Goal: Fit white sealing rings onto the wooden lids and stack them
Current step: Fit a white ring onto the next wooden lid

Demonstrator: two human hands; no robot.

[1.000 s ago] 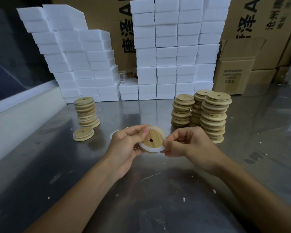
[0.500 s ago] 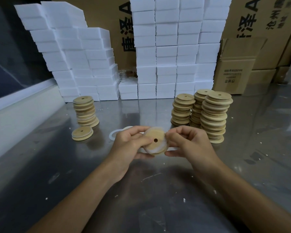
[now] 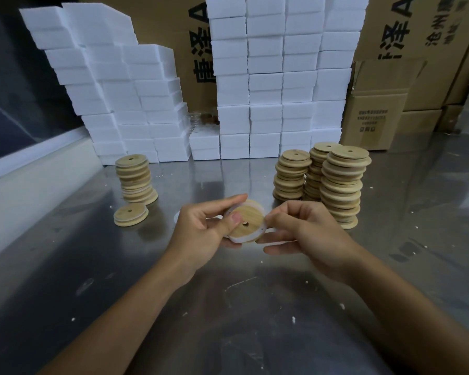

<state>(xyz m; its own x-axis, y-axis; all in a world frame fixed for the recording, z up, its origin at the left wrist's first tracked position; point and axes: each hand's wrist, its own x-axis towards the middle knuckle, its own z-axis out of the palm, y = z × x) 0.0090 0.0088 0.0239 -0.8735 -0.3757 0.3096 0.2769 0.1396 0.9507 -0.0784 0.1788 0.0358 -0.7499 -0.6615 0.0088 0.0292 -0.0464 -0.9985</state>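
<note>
A round wooden lid (image 3: 248, 221) with a small centre hole is held above the metal table, a white sealing ring (image 3: 252, 237) around its edge. My left hand (image 3: 201, 234) grips its left side, thumb pressed on the face. My right hand (image 3: 303, 234) pinches its right rim. At the left stands a stack of ringed lids (image 3: 136, 178), with a single lid (image 3: 130, 214) lying in front of it. Three stacks of plain lids (image 3: 339, 185) stand at the right. A loose white ring (image 3: 177, 216) lies on the table, mostly hidden by my left hand.
Walls of white foam blocks (image 3: 276, 82) and cardboard boxes (image 3: 377, 115) line the back of the steel table (image 3: 228, 307). White crumbs dot the surface. A white ledge (image 3: 25, 182) runs along the left.
The lid has been turned in my hands and tilted so its face points toward me. Both hands have shifted their grip slightly around the rim.
</note>
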